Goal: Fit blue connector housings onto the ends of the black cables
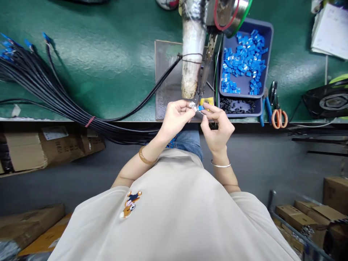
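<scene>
Left hand and right hand both pinched shut on one blue connector at tabletop edge. Tray still full; cable bundle mostly fitted.

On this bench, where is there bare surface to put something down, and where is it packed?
Open green bench top lies between the black cable bundle and the grey plate. Crowded: the plate's front edge, where left hand and right hand pinch a small blue connector, and the blue tray beside scissors.

Matt green table mat, glossy blue plastic tray, dull grey metal plate
</scene>
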Demonstrator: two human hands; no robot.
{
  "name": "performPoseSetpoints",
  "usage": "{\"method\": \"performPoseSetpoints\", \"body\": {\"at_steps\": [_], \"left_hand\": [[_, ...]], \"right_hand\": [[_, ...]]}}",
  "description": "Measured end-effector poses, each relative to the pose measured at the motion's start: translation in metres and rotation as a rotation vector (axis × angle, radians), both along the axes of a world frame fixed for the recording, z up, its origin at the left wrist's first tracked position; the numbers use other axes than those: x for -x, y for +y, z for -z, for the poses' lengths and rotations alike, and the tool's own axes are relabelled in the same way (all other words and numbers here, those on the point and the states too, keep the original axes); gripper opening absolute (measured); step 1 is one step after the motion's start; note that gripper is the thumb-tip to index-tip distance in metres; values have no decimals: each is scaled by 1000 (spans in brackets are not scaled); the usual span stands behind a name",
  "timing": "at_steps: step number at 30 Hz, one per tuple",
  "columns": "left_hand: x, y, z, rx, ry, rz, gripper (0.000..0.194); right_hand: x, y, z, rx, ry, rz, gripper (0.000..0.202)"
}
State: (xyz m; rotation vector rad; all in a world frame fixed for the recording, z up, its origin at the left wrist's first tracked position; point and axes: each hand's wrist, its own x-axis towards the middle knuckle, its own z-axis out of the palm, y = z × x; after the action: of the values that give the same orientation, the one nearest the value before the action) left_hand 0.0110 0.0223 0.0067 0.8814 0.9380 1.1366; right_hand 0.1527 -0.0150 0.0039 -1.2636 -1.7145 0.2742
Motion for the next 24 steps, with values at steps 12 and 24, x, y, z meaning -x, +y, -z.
{"method": "performPoseSetpoints", "body": {"at_steps": [12,24], "left_hand": [[-2,-2,1,-25,39,-65,16],[-2,-1,1,-40,7,-69,9]], "right_hand": [[2,5,-3,-2,4,12,12],[2,5,-7,-11,-31,-6,12]]}}
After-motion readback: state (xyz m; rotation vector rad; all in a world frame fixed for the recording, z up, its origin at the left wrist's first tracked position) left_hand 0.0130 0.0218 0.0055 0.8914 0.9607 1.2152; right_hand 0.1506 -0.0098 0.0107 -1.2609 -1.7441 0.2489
